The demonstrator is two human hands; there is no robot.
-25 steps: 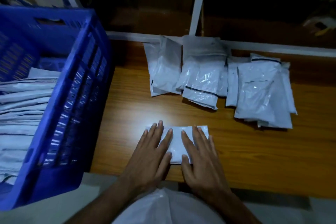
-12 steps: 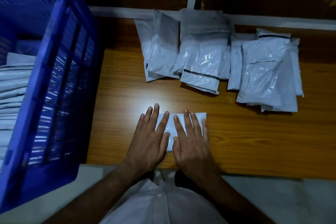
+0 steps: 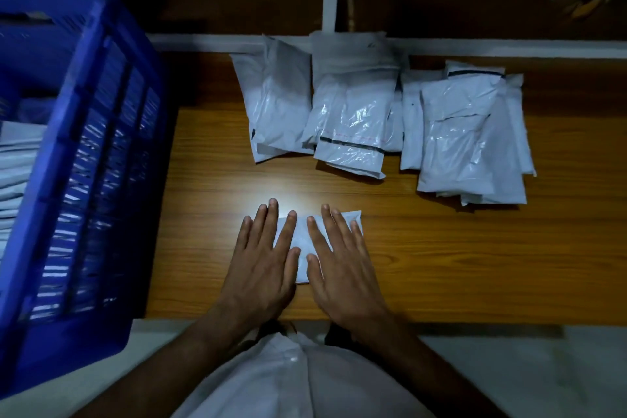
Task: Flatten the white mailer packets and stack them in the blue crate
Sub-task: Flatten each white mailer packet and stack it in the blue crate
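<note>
A small white packet [image 3: 302, 248] is pressed flat on the wooden counter [image 3: 441, 265] at 6 o'clock. It is covered by the left hand [image 3: 261, 261] and the right hand [image 3: 342, 268], fingers straight and spread, nothing gripped. More packets [image 3: 390, 119] are piled at 12 o'clock. The blue crate [image 3: 78, 180], partly filled, is seen at 9 o'clock.

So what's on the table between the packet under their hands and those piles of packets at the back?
Nothing: the head view shows only bare wooden table between the pressed packet and the piles of packets.
</note>
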